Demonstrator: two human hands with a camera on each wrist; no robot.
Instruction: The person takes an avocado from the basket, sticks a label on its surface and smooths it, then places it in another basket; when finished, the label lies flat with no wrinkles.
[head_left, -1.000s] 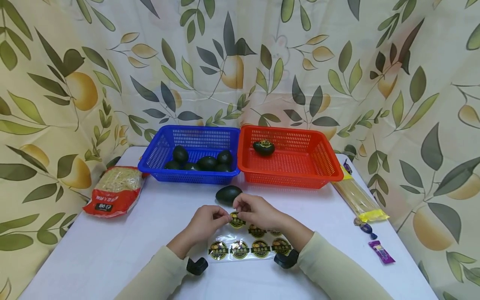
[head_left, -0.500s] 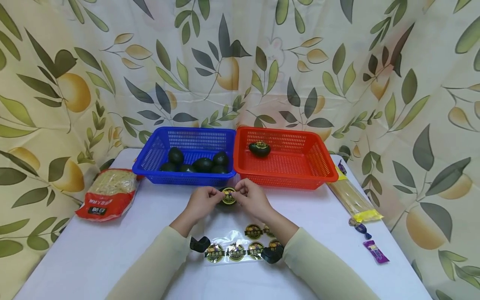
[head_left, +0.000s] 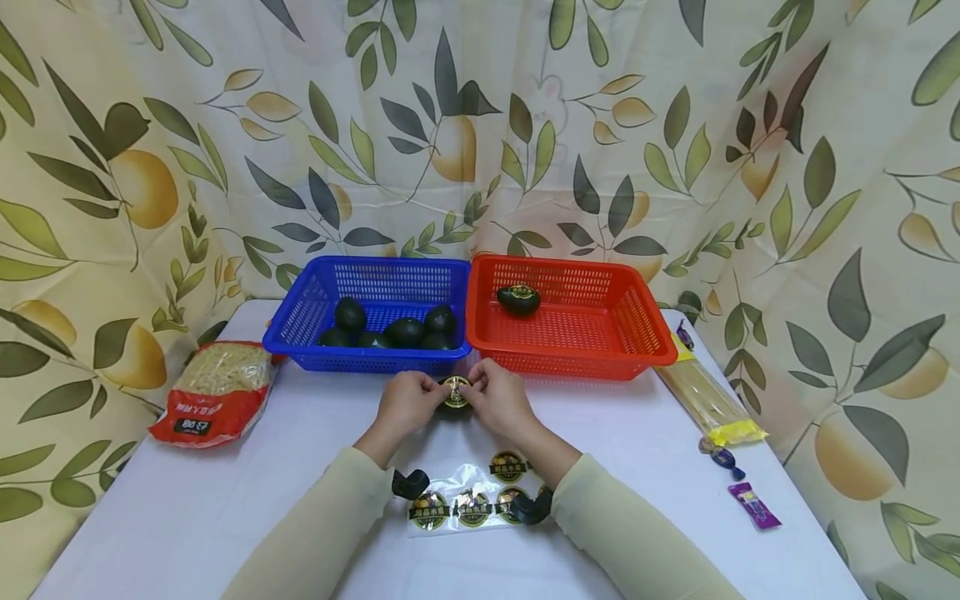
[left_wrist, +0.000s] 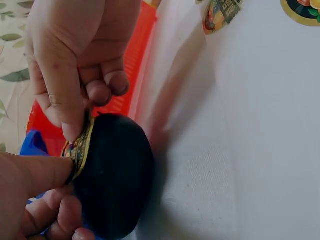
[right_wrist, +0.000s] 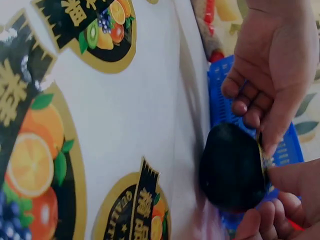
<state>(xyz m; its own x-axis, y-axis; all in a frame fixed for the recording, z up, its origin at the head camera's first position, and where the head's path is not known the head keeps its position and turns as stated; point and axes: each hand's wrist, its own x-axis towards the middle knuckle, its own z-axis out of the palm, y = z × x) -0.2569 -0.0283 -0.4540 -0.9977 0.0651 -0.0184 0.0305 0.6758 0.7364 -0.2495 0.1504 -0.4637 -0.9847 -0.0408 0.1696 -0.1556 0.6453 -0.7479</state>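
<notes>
A dark avocado [head_left: 454, 409] lies on the white table just in front of the two baskets. A round gold and black sticker [head_left: 455, 391] sits on its top. My left hand [head_left: 435, 394] pinches the sticker's left edge and my right hand [head_left: 476, 390] pinches its right edge, fingers curled round the fruit. In the left wrist view the sticker [left_wrist: 80, 148] lies against the avocado [left_wrist: 116, 175] between both thumbs. The right wrist view shows the avocado [right_wrist: 232, 170] with fingers curled around it. The clear sticker sheet [head_left: 468, 497] lies between my forearms.
The blue basket [head_left: 300, 329] holds several avocados. In the red basket [head_left: 645, 346] is one stickered avocado [head_left: 518, 299]. A noodle pack [head_left: 216, 392] lies at the left, a spaghetti pack [head_left: 708, 398] and purple candies [head_left: 753, 505] at the right.
Both hands lifted the sticker off the sheet and carried it forward onto the avocado. In the last half second they brought it down against the fruit.
</notes>
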